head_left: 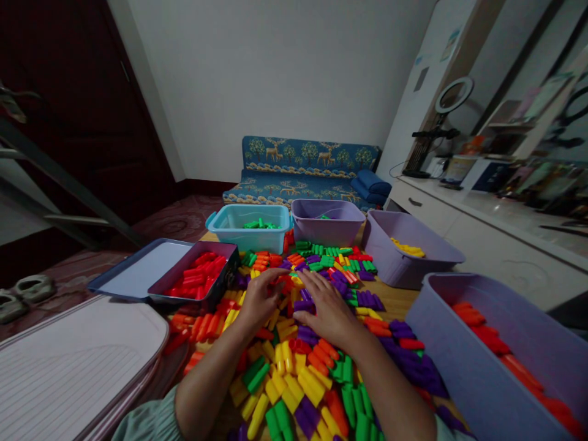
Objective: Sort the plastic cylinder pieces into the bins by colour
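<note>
Short, rounded plastic tubes (287,355) in yellow, red, orange, green and purple cover the wooden table in a thick layer. Many lie side by side in small rows. My left hand (261,299) is over the middle of the pile, fingers curved and thumb apart, close to some red tubes. Its fingertips are partly hidden. Opposite it, my right hand (325,306) lies low over purple tubes (304,301) with its fingers stretched out and thumb spread. No piece shows in its grasp. The two hands are a short gap apart.
Around the pile stand a light blue tub (250,236) with green tubes, a purple tub (327,229), a purple tub (390,263) with yellow tubes, and a larger one (459,361) with red tubes. An open case (158,291) holds red tubes. A patterned sofa (294,174) stands behind.
</note>
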Available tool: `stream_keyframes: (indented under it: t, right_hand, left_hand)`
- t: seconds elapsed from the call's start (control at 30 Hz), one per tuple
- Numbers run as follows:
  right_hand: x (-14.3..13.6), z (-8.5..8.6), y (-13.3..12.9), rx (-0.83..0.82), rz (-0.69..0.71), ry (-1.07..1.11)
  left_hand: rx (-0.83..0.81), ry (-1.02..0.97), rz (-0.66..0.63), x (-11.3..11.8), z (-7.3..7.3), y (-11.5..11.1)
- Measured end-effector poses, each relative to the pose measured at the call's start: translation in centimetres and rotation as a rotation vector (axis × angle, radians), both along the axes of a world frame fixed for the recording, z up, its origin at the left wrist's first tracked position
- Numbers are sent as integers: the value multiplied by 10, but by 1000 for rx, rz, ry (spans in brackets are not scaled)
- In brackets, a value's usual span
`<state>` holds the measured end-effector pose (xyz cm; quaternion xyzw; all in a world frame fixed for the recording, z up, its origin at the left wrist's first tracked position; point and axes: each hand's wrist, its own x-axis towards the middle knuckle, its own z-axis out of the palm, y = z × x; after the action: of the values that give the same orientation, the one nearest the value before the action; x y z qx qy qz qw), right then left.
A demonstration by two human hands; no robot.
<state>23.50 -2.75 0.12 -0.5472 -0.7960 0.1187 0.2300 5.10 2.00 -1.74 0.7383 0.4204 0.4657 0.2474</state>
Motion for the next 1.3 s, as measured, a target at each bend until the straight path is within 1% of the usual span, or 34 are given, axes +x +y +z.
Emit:
stream_keyframes:
  t: [0.1, 0.17, 0.23, 0.33, 0.4, 0.47, 0.57, 0.63, 0.7, 0.83, 0.9, 1.0, 1.1, 1.2, 1.23, 1.3]
  right_hand:
    - [-5, -5, -2, -46, 28, -57]
    - [-4, -4, -3, -19, 6, -66]
    - [-3, -1, -2, 15, -23, -63]
    - [-2, 0, 0, 37, -65, -58]
    - [-2, -1, 2, 49, -101, -35]
    - [-3, -2, 3, 69, -114, -10]
    - [-6, -4, 2, 66, -55, -36]
    - [-7, -4, 0, 26, -7, -94]
    - [-9, -5, -1, -4, 11, -143]
    - [-9, -4, -3, -6, -37, -145]
    - [-9, -4, -3, 3, -72, -131]
    - [-9, -3, -3, 31, -110, -109]
    - [-9, -2, -1, 70, -148, -56]
    - [-8, 0, 2, 91, -190, 93]
    - [-7, 1, 3, 80, -195, 171]
    - [-7, 1, 5, 5, -177, 375]
  left_hand:
    - [104, 70, -10, 2, 0, -1]
    - [144, 119, 1, 1, 0, -1]
    - [196, 211, 15, -1, 1, -1]
    - [287, 377, 79, -5, 6, -3]
    - [314, 437, 111, -6, 11, -6]
    - [293, 451, 71, -4, 16, -9]
    - [179, 463, -45, 2, 21, -15]
    - [105, 524, -100, 5, 24, -20]
    - [61, 607, -145, 5, 28, -23]
    - [0, 687, -276, -4, 36, -24]
    - [-23, 706, -339, -9, 37, -22]
    - [-45, 703, -389, -14, 34, -18]
    - [-64, 651, -373, -14, 31, -16]
    - [-93, 531, -287, -10, 31, -12]
    - [-110, 468, -237, -9, 31, -11]
    - [-174, 290, -131, -6, 30, -7]
